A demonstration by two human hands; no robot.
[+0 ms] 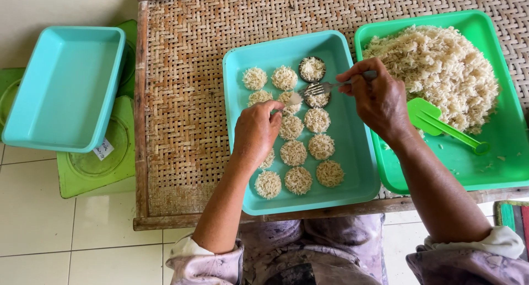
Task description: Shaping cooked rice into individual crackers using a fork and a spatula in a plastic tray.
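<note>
This looks like a home food-making spot, set low on the floor. The landmark is a woven rattan table (187, 97) with a rough wooden frame, standing on pale floor tiles (66, 235). On it lie plastic trays: a turquoise tray (352, 169) of small round rice cakes and, to its right, a green tray (496, 169) heaped with cooked rice. Left of the table, green plastic stools (88, 172) carry an empty turquoise tray (66, 86).
</note>
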